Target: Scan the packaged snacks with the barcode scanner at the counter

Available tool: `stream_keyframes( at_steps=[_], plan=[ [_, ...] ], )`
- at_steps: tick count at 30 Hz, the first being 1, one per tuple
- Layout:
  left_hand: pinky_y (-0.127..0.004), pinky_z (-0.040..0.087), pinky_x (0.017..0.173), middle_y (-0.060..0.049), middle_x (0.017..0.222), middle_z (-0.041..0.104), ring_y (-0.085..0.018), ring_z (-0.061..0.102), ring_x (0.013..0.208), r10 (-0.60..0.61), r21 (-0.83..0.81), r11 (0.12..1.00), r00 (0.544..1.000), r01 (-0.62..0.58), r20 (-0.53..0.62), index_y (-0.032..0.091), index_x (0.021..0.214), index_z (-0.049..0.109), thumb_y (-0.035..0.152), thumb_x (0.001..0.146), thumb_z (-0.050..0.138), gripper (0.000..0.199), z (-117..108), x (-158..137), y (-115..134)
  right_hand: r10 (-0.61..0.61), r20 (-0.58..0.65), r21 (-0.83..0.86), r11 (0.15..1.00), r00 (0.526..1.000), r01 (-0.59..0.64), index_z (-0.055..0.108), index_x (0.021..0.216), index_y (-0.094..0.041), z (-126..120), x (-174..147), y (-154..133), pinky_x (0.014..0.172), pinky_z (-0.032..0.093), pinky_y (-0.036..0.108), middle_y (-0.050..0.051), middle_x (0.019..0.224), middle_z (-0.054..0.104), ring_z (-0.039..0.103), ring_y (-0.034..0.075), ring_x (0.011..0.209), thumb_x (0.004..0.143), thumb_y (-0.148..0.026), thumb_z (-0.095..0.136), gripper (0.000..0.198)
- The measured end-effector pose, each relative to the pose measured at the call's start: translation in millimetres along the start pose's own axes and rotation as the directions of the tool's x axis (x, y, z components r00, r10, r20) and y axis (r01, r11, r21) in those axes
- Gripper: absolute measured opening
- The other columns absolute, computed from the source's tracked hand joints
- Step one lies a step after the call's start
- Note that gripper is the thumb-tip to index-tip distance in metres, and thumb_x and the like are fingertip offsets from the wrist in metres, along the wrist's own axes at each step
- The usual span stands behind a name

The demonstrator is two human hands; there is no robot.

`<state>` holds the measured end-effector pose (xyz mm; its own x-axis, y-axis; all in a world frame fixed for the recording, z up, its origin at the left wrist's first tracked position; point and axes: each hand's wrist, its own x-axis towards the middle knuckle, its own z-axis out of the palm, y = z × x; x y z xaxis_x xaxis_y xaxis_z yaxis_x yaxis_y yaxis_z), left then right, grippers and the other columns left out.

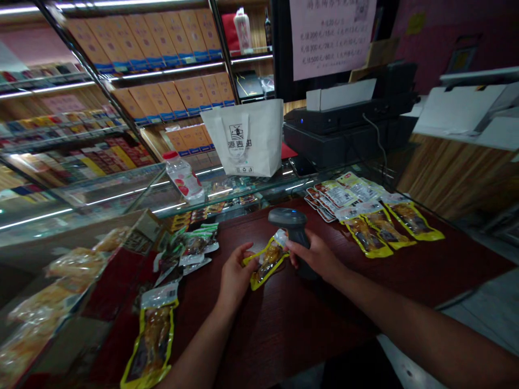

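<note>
Near the middle of the dark red table (251, 335), my left hand (239, 273) grips the left edge of a yellow-edged vacuum pack of meat (268, 257). My right hand (318, 254) is wrapped round the handle of a grey barcode scanner (298, 229), whose head stands above the pack's upper end. Right thumb and pack look close; whether they touch I cannot tell. A larger yellow-edged pack (156, 329) lies by my left forearm. Several similar packs (367, 232) lie at the right, below some flat printed packets (336, 192).
A carton of bagged food (68, 281) stands at the left, beside small green-and-white packets (198, 243). Behind the table, a glass counter carries a bottle (182, 175), a white tote bag (247, 140) and black till equipment (344, 129). Shelves of boxes (162, 38) rise behind.
</note>
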<state>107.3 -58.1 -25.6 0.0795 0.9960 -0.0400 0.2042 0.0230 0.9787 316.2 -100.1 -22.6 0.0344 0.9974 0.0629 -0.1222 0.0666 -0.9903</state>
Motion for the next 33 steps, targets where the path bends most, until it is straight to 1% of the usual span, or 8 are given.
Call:
stream_keyframes(
  at_steps=[5,11,14,17,19,24,28,33],
  plan=[
    [-0.024,0.045,0.058,-0.002,0.076,0.062,-0.014,0.059,0.063,0.063,0.181,0.981,0.996,-0.072,0.058,0.01,0.111,0.067,0.042,0.065,0.07,0.055,0,0,-1,0.057,0.097,0.032,0.998,0.994,-0.06,0.058,0.098,-0.016,6,4,14,0.058,0.055,0.028,0.004,0.071,0.071,0.067,0.017,0.059,0.082,-0.044,0.071,0.034],
    [-0.023,0.037,0.049,-0.006,0.067,0.066,-0.014,0.053,0.054,-0.034,0.335,0.942,0.991,-0.013,0.132,0.012,0.078,0.072,0.058,0.073,0.062,0.047,-6,3,2,0.107,0.109,0.104,0.988,0.988,-0.119,0.057,0.106,-0.016,6,11,24,0.066,0.059,0.032,0.01,0.093,0.075,0.074,0.022,0.077,0.081,-0.042,0.071,0.038],
    [-0.022,0.033,0.045,-0.004,0.062,0.064,-0.012,0.05,0.049,-0.132,0.264,0.961,0.975,0.081,0.18,0.012,0.076,0.069,0.058,0.068,0.068,0.046,-7,2,7,0.116,0.108,0.117,0.985,0.987,-0.128,0.057,0.106,-0.015,6,12,23,0.067,0.06,0.031,0.012,0.095,0.075,0.074,0.022,0.079,0.081,-0.039,0.073,0.039],
    [-0.018,0.026,0.039,0.001,0.06,0.062,-0.007,0.043,0.041,-0.244,0.129,0.969,0.91,0.213,0.335,0.014,0.094,0.065,0.054,0.066,0.072,0.049,-5,-4,12,0.113,0.101,0.125,0.984,0.988,-0.125,0.058,0.104,-0.014,7,12,21,0.067,0.06,0.028,0.011,0.094,0.075,0.075,0.02,0.078,0.08,-0.037,0.073,0.036],
    [-0.017,0.02,0.036,0.004,0.058,0.058,-0.005,0.035,0.036,-0.266,0.095,0.964,0.878,0.249,0.399,0.015,0.097,0.06,0.052,0.066,0.072,0.05,-2,-9,14,0.112,0.094,0.128,0.984,0.989,-0.123,0.059,0.102,-0.015,8,11,21,0.067,0.06,0.028,0.011,0.094,0.075,0.075,0.019,0.077,0.08,-0.036,0.074,0.034],
    [-0.017,0.021,0.032,0.007,0.047,0.05,-0.005,0.034,0.032,-0.226,0.1,0.974,0.914,0.204,0.336,0.017,0.08,0.053,0.057,0.063,0.071,0.047,8,-11,8,0.105,0.057,0.12,0.987,0.993,-0.111,0.059,0.101,-0.016,9,10,23,0.065,0.06,0.028,0.01,0.095,0.075,0.074,0.019,0.073,0.078,-0.037,0.075,0.035],
    [-0.019,0.034,0.035,0.002,0.052,0.057,-0.009,0.046,0.037,-0.146,0.045,0.989,0.953,0.139,0.266,0.016,0.078,0.056,0.056,0.062,0.072,0.046,11,-9,1,0.066,0.053,0.091,0.993,0.996,-0.071,0.058,0.102,-0.016,7,6,22,0.068,0.06,0.031,0.01,0.099,0.074,0.074,0.02,0.076,0.077,-0.043,0.075,0.04],
    [-0.02,0.043,0.046,0.0,0.061,0.062,-0.011,0.055,0.048,0.009,-0.025,1.0,0.995,-0.006,0.102,0.014,0.079,0.061,0.05,0.069,0.072,0.038,6,-9,4,0.055,0.035,0.069,0.996,0.998,-0.057,0.055,0.109,-0.017,3,-2,13,0.067,0.059,0.033,0.011,0.1,0.074,0.073,0.021,0.076,0.08,-0.048,0.072,0.046]
  ],
)
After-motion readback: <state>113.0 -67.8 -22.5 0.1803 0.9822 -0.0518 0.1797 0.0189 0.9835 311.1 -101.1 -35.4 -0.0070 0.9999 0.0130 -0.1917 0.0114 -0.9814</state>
